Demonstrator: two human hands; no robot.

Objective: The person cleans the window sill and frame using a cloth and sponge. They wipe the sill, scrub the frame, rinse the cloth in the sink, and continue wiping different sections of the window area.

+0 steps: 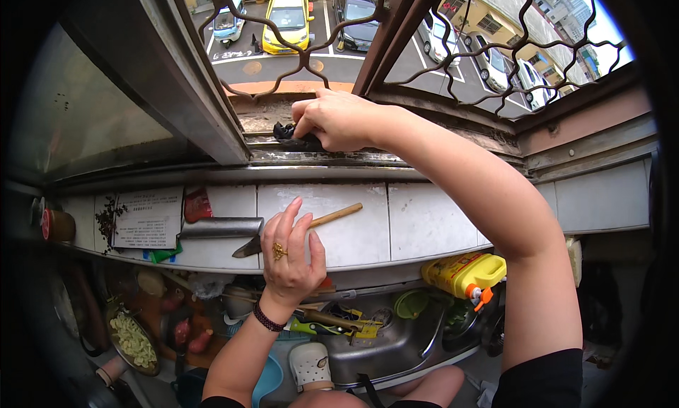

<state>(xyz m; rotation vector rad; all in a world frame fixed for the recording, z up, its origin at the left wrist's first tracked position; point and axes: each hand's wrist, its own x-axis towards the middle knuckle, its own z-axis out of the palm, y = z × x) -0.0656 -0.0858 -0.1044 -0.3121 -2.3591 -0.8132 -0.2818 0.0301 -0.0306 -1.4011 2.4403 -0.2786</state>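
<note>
My right hand reaches out to the window's bottom track, gripping a crumpled black cloth against the dirty rail. Its fingers are bent, and part of the cloth is hidden under them. Lower down, my left hand is raised over the white tiled sill, palm turned partly down and fingers apart. Beneath it lies a knife with a wooden handle; its dark blade shows on the other side of the hand. Whether the left hand touches the knife cannot be told.
Left on the sill are a metal cylinder, a printed sheet, a red packet and a jar. A yellow detergent bottle stands by the steel sink. An iron grille bars the window.
</note>
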